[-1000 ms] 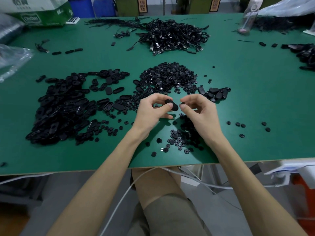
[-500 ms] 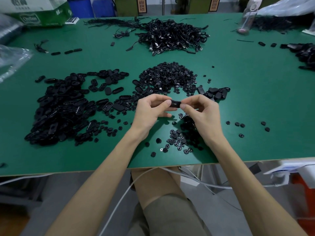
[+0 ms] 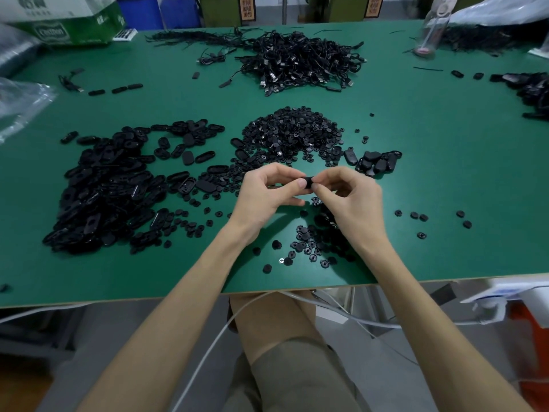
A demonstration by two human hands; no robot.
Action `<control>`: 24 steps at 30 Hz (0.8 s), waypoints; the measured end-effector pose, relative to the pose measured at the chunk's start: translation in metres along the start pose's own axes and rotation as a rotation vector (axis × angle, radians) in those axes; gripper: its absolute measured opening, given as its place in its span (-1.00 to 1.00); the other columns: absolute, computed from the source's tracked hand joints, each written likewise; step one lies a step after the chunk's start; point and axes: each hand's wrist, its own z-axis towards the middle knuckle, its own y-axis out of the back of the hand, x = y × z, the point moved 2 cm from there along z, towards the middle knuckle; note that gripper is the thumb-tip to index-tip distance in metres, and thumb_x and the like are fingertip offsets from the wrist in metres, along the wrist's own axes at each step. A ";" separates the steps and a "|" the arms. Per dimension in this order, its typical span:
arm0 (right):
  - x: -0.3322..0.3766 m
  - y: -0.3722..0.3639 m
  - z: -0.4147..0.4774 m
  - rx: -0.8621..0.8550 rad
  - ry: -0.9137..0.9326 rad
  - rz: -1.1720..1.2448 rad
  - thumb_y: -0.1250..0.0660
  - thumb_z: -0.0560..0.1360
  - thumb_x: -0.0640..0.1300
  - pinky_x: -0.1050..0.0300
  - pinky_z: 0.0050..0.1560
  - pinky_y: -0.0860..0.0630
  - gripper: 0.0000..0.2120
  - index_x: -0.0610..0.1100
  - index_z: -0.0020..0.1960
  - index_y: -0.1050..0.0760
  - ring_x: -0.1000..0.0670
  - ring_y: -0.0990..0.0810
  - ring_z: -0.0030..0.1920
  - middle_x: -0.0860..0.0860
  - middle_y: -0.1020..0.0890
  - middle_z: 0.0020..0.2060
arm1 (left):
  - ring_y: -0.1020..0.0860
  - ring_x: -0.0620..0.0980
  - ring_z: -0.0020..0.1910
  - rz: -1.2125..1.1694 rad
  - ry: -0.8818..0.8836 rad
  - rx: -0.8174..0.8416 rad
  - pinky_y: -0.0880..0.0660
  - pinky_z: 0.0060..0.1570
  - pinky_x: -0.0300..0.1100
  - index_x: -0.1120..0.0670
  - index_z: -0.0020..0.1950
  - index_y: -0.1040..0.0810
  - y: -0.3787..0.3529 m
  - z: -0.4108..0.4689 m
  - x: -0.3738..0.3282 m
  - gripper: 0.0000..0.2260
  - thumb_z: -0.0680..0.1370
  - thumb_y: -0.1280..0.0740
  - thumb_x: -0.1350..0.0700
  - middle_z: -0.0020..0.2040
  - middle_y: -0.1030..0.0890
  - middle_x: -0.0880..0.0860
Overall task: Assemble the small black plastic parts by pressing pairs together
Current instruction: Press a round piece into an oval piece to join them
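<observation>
- Currently 2 hands are up over the table (image 3: 445, 150), near its front edge, with 1 black part (image 3: 309, 181) between them.
- Left hand (image 3: 264, 194): thumb and forefinger pinch the part's left end, other fingers curled.
- Right hand (image 3: 350, 203): fingertips pinch the part's right end.
- The part is off the table and mostly covered by fingertips; can't tell if it's one piece or two.
- 4 heaps, none countable: shells (image 3: 104, 188) on the left, discs (image 3: 291, 132) in the centre, cables (image 3: 303, 60) at the far side, and a small clump (image 3: 377, 162) just right of the hands.
- Countable: 6 loose discs (image 3: 414, 215) to the right, and 3 ovals (image 3: 118, 90) in a row at far left.
- A scatter (image 3: 306, 245) of discs lies under the right wrist, partly hidden by the hand.
- Another black heap (image 3: 531, 93) is cut off at the right edge, and a box (image 3: 59, 22) is cut off at top left.
</observation>
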 end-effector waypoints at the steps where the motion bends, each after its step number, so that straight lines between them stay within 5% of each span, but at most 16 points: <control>1: 0.000 0.000 0.000 0.003 0.001 -0.004 -0.49 0.51 -0.25 0.34 -0.10 -0.52 -0.91 -0.09 -0.05 -0.69 0.14 -0.65 -0.16 0.14 -0.71 -0.20 | -0.74 0.18 -0.01 0.008 -0.003 0.005 -0.69 -0.06 -0.04 0.31 0.08 -0.64 0.000 0.000 0.000 -0.87 0.56 -0.48 0.30 -0.01 -0.71 0.25; 11: 0.000 0.002 -0.001 -0.039 0.006 -0.013 -0.55 0.47 -0.16 0.30 -0.13 -0.50 -0.91 -0.07 -0.08 -0.65 0.08 -0.62 -0.17 0.06 -0.68 -0.19 | -0.73 0.16 0.02 0.006 -0.015 0.043 -0.68 0.00 -0.04 0.30 0.09 -0.62 0.000 -0.001 0.000 -0.88 0.56 -0.46 0.33 -0.02 -0.74 0.21; 15: -0.001 0.004 0.001 -0.033 -0.011 0.002 -0.60 0.43 -0.09 0.27 -0.06 -0.49 -0.75 -0.08 0.03 -0.60 0.09 -0.58 -0.13 0.02 -0.63 -0.07 | -0.73 0.17 0.01 0.012 -0.025 0.062 -0.67 0.02 -0.05 0.25 0.14 -0.65 0.000 0.000 0.000 -0.87 0.59 -0.41 0.32 -0.01 -0.75 0.19; 24: -0.009 0.002 0.001 0.057 -0.106 0.233 -0.55 0.49 -0.21 -0.15 0.00 -0.66 -0.92 -0.14 -0.04 -0.68 -0.11 -0.71 -0.17 -0.05 -0.74 -0.22 | -0.73 0.08 -0.14 0.071 -0.032 0.069 -0.64 -0.12 -0.18 0.30 0.11 -0.66 -0.001 -0.001 0.001 -0.87 0.56 -0.45 0.35 -0.09 -0.74 0.19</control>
